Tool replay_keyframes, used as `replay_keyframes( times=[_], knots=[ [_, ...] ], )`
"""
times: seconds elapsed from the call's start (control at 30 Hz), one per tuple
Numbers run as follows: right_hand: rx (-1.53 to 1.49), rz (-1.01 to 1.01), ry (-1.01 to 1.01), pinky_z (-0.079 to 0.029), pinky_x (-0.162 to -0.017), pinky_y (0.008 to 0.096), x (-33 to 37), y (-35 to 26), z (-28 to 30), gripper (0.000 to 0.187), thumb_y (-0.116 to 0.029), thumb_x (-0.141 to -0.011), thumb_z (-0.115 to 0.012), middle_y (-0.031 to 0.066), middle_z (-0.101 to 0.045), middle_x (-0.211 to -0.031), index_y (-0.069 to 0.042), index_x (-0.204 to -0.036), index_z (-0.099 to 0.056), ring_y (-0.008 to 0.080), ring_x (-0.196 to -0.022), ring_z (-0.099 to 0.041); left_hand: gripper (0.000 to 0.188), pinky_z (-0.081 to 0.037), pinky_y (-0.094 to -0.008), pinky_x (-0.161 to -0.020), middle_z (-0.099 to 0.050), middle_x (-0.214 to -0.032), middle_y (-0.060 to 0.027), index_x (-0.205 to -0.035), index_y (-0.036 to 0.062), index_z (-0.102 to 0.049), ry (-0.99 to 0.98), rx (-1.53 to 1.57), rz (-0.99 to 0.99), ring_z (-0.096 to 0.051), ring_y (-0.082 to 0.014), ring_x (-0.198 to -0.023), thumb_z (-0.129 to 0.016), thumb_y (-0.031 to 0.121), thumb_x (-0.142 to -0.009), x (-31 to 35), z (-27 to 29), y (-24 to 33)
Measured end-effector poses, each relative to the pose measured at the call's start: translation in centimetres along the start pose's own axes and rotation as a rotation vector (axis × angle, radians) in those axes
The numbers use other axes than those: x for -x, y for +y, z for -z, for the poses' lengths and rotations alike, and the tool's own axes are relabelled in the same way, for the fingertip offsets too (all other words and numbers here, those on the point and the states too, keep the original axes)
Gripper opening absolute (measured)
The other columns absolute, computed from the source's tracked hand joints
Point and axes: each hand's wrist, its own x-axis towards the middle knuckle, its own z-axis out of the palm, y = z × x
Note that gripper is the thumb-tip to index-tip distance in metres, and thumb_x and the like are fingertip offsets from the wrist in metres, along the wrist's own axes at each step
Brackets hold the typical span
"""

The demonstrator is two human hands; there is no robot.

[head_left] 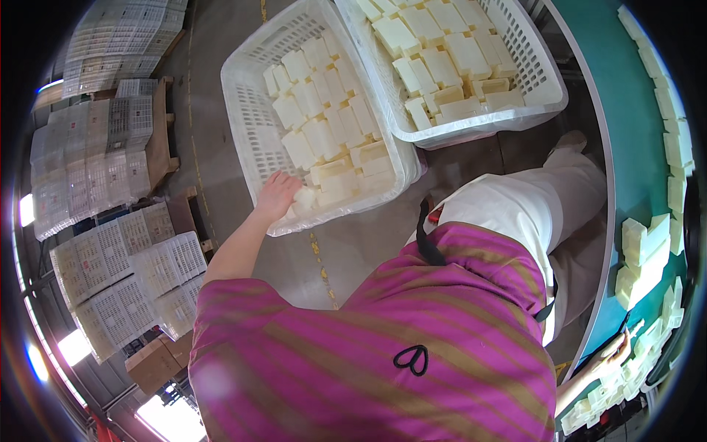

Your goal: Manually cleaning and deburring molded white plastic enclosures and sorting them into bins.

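Along the left edge of the grey floor (361, 258) we have pale, slatted crates piled in blocks: an upper stack (121, 48), a middle stack (88, 158) with a hazy, see-through look, and a lower stack (99, 258). A wooden pallet (161, 144) shows at the base of the middle one, and we make out a second pallet (193, 221) beside the lower one. Below these, near the floor's lower left corner, we find a brown cardboard box (153, 362). A worn yellow line (197, 158) runs beside the pallets, and a bright panel (174, 420) glares past the box.
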Motion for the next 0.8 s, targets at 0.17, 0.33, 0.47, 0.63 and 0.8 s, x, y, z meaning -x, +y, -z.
replay_keyframes(
  times=[0.17, 0.33, 0.47, 0.63, 0.8],
  knots=[
    [-0.002, -0.007, -0.015, -0.045, -0.085, 0.0318, -0.6, 0.0, 0.3, 0.024, -0.020, -0.095, -0.052, 0.0107, -0.061, -0.102, -0.004, -0.109, -0.063, 0.0209, -0.093, -0.058, 0.044, -0.051, -0.0390, -0.078, -0.064, -0.100, -0.0130, -0.107, 0.0007, -0.053, 0.013, 0.602, 0.862, -0.064, -0.0281, -0.092, -0.074, 0.021, -0.075, -1.5, -0.5, 0.6],
    [-0.017, -0.037, -0.035, -0.045, -0.084, 0.0321, 0.3, -0.1, 0.4, 0.023, -0.019, -0.094, -0.052, 0.0111, -0.061, -0.101, -0.004, -0.107, -0.063, 0.0215, -0.092, -0.058, 0.046, -0.054, -0.0358, -0.050, -0.065, -0.092, -0.0215, -0.100, -0.0128, -0.056, -0.232, 0.979, 1.067, -0.067, -0.0280, -0.064, -0.075, 0.021, -0.075, -3.1, -3.9, 0.2],
    [-0.015, -0.057, -0.049, -0.045, -0.084, 0.0324, 0.4, 0.1, 0.4, 0.022, -0.018, -0.094, -0.052, 0.0114, -0.061, -0.100, -0.004, -0.106, -0.063, 0.0220, -0.092, -0.058, 0.049, -0.055, -0.0326, -0.043, -0.064, -0.092, -0.0236, -0.099, -0.0165, -0.056, -0.233, 1.087, 1.107, -0.067, -0.0283, -0.058, -0.075, 0.021, -0.075, -4.3, -6.8, 0.3],
    [-0.014, -0.080, -0.066, -0.045, -0.084, 0.0327, 0.5, 0.8, 0.3, 0.021, -0.017, -0.093, -0.052, 0.0117, -0.062, -0.099, -0.004, -0.105, -0.064, 0.0226, -0.091, -0.058, 0.055, -0.055, -0.0331, -0.043, -0.063, -0.095, -0.0253, -0.106, -0.0170, -0.053, -0.277, 1.112, 1.168, -0.067, -0.0287, -0.060, -0.075, 0.023, -0.075, -5.6, -7.9, 0.2],
    [-0.002, -0.067, -0.024, -0.045, -0.083, 0.0330, -0.1, -0.2, 0.6, 0.020, -0.016, -0.092, -0.053, 0.0121, -0.062, -0.098, -0.004, -0.104, -0.064, 0.0232, -0.091, -0.059, 0.055, -0.053, -0.0353, -0.064, -0.063, -0.098, -0.0205, -0.116, -0.0087, -0.049, -0.102, 0.706, 0.997, -0.067, -0.0256, -0.077, -0.070, 0.026, -0.079, -7.0, -2.0, -0.5]
  ],
)
